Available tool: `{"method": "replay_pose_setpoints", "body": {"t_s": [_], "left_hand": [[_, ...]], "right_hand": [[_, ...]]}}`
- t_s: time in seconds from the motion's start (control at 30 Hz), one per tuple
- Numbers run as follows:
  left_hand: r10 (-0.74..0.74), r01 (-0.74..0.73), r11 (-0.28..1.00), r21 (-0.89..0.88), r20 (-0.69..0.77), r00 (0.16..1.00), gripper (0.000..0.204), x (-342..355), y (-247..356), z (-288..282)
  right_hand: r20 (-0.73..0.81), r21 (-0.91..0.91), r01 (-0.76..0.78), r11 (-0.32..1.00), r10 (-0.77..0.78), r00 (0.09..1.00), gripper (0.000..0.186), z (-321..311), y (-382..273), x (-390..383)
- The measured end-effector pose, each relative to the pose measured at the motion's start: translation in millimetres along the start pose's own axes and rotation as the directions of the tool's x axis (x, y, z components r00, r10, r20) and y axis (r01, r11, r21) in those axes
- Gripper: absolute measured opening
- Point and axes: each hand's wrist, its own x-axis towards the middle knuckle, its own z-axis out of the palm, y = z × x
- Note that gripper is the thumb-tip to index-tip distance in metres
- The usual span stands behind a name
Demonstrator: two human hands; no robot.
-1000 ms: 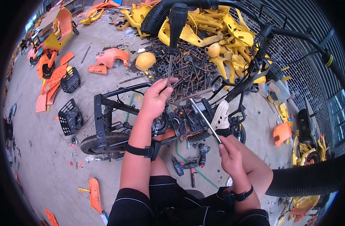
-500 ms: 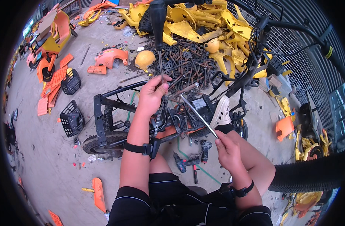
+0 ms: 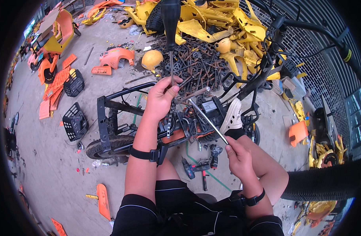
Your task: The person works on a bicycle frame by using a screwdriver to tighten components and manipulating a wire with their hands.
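Observation:
My left hand [image 3: 163, 97] is closed around the thin metal shaft of a screwdriver [image 3: 170, 25], whose large black handle points up past the top edge. Just below that hand hangs a chain [image 3: 171, 120]; whether the fingers also grip it is hidden. My right hand [image 3: 239, 156] is closed on the lower end of a slim silver metal rod [image 3: 207, 121]. The rod slants up and left, its far end near a rusty bar [image 3: 197, 93] with a round end. Beneath both hands lies a stripped black scooter frame [image 3: 127, 98] with a wheel at its left.
Two power drills [image 3: 194, 167] lie on the floor before me. My white clog [image 3: 232, 115] stands by the frame. Beyond are a heap of rusty metal parts [image 3: 198, 65] and yellow plastic panels [image 3: 204, 29]. Black baskets [image 3: 75, 122] sit left; a ribbed black hose [image 3: 326, 179] is at right.
The screwdriver and my left hand have shifted slightly right, with the handle higher in view. The hanging chain has moved right too. My right hand and the rod are nearly still.

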Motion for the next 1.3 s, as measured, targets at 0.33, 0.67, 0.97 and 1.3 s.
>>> {"method": "replay_pose_setpoints", "body": {"t_s": [0.33, 0.67, 0.97, 1.3], "left_hand": [[-0.022, 0.022, 1.0, 0.001, -0.003, 1.0, 0.019, 0.3, 2.2, 1.2], [-0.037, 0.037, 0.999, 0.029, -0.014, 0.999, 0.019, -0.3, 3.7, 1.0], [-0.029, 0.028, 1.0, -0.005, -0.018, 0.999, 0.018, 0.0, -0.2, 1.5], [-0.036, 0.036, 0.999, -0.011, -0.004, 0.999, 0.018, 1.4, 4.8, 0.4]], "right_hand": [[-0.029, -0.008, 0.078, 0.997, -0.078, 0.997, 0.026, -0.3, -4.8, 1.1], [-0.088, -0.027, 0.139, 0.99, -0.141, 0.986, 0.03, -4.7, -14.2, -0.7], [-0.125, -0.037, 0.2, 0.979, -0.203, 0.971, 0.031, 0.6, -13.2, -3.5], [-0.161, -0.04, 0.24, 0.97, -0.244, 0.956, 0.029, -10.3, -19.2, 0.0]]}}
